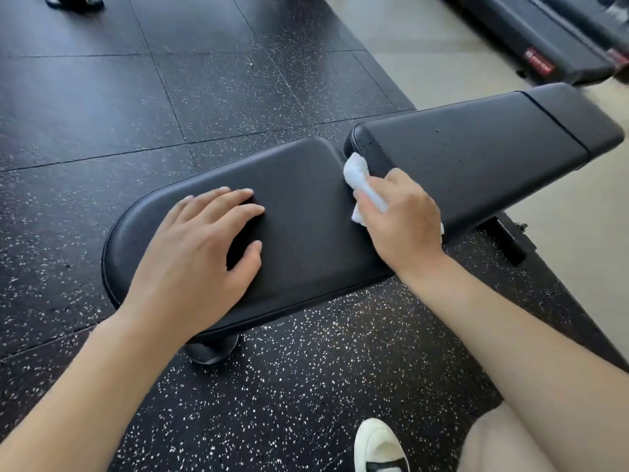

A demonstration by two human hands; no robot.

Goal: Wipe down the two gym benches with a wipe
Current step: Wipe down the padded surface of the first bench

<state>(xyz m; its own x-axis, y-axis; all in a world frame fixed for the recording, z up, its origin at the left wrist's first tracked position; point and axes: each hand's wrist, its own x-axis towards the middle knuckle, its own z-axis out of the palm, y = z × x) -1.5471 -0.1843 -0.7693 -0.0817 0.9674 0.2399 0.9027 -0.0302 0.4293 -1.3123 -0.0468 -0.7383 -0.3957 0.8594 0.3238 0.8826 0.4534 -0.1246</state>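
Observation:
A black padded gym bench lies across the view, with a rounded seat pad (299, 199) on the left and a long back pad (476, 144) on the right. My left hand (200, 247) rests flat on the seat pad, fingers spread. My right hand (405, 216) grips a crumpled white wipe (357, 172) and presses it into the gap where the two pads meet, against the near end of the back pad. Small droplets dot the back pad's top.
Black speckled rubber flooring (306, 386) surrounds the bench. The bench's foot (211, 352) shows under the seat. My white shoe (377, 447) stands at the bottom. Treadmill bases (544, 52) stand at the top right on pale floor. Someone's dark shoes (75, 0) are at the top left.

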